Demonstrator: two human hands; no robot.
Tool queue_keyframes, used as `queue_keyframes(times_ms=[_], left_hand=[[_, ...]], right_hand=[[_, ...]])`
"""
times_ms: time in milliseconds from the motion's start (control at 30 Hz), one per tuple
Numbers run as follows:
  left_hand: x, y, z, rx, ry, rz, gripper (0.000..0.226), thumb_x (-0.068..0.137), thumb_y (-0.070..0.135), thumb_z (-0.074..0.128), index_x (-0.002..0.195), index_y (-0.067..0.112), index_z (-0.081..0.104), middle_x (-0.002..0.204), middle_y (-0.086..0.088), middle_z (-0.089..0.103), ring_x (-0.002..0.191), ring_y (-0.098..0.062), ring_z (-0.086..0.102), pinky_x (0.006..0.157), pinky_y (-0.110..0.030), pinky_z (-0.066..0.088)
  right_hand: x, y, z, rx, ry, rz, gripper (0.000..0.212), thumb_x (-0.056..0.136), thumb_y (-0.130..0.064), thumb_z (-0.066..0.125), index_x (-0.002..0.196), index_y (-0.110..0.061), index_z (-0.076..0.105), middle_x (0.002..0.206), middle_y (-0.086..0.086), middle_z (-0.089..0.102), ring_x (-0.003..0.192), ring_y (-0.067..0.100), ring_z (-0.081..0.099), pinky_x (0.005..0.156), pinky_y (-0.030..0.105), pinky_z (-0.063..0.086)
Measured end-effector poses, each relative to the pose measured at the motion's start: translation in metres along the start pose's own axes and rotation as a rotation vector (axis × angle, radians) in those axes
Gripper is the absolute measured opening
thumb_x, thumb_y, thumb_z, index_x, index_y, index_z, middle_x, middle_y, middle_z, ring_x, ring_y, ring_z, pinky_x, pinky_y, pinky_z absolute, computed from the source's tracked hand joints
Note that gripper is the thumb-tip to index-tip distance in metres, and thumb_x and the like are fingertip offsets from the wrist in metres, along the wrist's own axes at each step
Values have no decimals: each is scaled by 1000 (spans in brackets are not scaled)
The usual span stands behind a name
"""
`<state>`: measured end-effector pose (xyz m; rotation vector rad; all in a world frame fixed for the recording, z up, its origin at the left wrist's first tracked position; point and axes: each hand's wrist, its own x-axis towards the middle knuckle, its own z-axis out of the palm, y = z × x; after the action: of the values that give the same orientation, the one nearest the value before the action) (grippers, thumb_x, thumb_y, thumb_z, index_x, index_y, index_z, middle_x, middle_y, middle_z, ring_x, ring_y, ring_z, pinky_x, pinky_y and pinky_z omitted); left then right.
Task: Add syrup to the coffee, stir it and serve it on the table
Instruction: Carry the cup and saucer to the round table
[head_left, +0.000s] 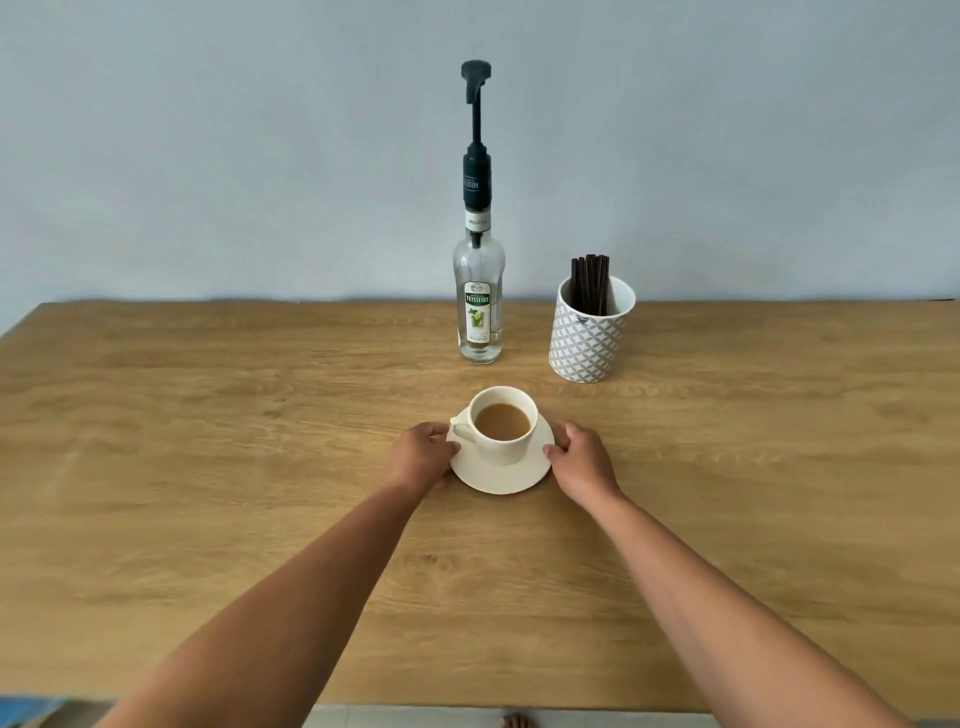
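Saucer (500, 480) rim pinched by left hand (422, 458), right hand (583, 458)

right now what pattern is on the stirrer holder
The stirrer holder is white with a grey diamond lattice; head view.

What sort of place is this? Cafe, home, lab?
Likely a home or staged setup, not a working cafe: a plain wooden table against a bare wall, holding a pump syrup bottle, a cup of stirrers and one coffee cup on a saucer.

A plain pale blue-grey wall (208, 156) fills the 12 o'clock side. At 6 o'clock lies a strip of light floor (405, 717) with bare toes (517, 721); a blurred blue thing (26, 709) shows at 7 o'clock.
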<state>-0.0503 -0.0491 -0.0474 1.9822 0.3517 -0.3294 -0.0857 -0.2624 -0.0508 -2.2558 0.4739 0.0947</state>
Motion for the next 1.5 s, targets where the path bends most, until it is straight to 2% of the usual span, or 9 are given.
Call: queue_keyframes(times_ms=[167, 300, 533, 867, 967, 1067, 1200, 1400, 1500], left_hand=[[1, 1, 3, 13, 14, -14, 34, 85, 4, 65, 115, 19, 70, 85, -3, 70, 70, -19, 64, 55, -32, 56], [2, 4, 3, -13, 29, -57, 27, 82, 0, 67, 96, 22, 75, 63, 1, 66, 58, -16, 61, 55, -30, 54], [0, 5, 4, -48, 52, -90, 33, 80, 1, 70, 69, 33, 71, 47, 11, 63, 48, -11, 60, 47, -24, 48], [-4, 8, 4, -68, 128, -107, 21, 78, 13, 75, 82, 32, 71, 73, 4, 74, 66, -17, 72, 61, -33, 62], [-5, 7, 3, -122, 139, -109, 23, 78, 11, 76, 85, 32, 70, 69, 5, 74, 57, -9, 71, 55, -28, 59], [-7, 4, 3, -193, 134, -118, 23, 81, 7, 74, 86, 29, 70, 71, 3, 75, 57, -10, 69, 52, -26, 56], [-9, -1, 4, -285, 134, -139, 22, 84, 2, 70, 89, 24, 68, 81, -4, 74, 65, -15, 69, 56, -30, 57], [-13, -12, -5, -408, 181, -160, 22, 85, -1, 67, 93, 19, 67, 86, -8, 74, 69, -19, 69, 59, -34, 60], [-19, -17, -16, -464, 221, -170, 21, 85, -3, 66, 97, 16, 66, 86, -7, 73, 64, -16, 69, 48, -28, 55]], right_hand=[[9, -2, -2, -21, -85, -51, 42, 88, -15, 63, 130, -14, 59, 121, 14, 61, 108, 29, 61, 94, 37, 49], [14, -3, -2, -56, -55, -37, 30, 85, -16, 65, 114, -11, 68, 103, 11, 72, 93, 28, 66, 72, 28, 44], [20, -7, -1, -67, -57, -27, 23, 84, -21, 69, 107, -17, 72, 102, 5, 74, 93, 25, 67, 69, 27, 42], [30, -11, -3, -28, -87, 13, 40, 83, -22, 71, 122, -24, 61, 114, -1, 69, 97, 26, 67, 80, 37, 53], [33, -14, -4, 16, -91, 35, 39, 83, -22, 71, 120, -27, 60, 101, -6, 68, 72, 22, 71, 61, 32, 58], [35, -16, -4, 68, -90, 44, 39, 83, -19, 72, 119, -27, 61, 94, -10, 62, 56, 15, 66, 37, 19, 45], [40, -16, 1, 156, -127, 30, 40, 81, -11, 73, 118, -22, 64, 101, -6, 66, 90, 21, 67, 76, 42, 59], [46, -21, 13, 259, -186, -9, 40, 83, -8, 72, 120, -22, 65, 112, -1, 71, 100, 20, 65, 89, 47, 56], [45, -31, 22, 281, -232, -49, 44, 83, -8, 71, 124, -23, 63, 117, -1, 70, 106, 21, 64, 92, 50, 54]])
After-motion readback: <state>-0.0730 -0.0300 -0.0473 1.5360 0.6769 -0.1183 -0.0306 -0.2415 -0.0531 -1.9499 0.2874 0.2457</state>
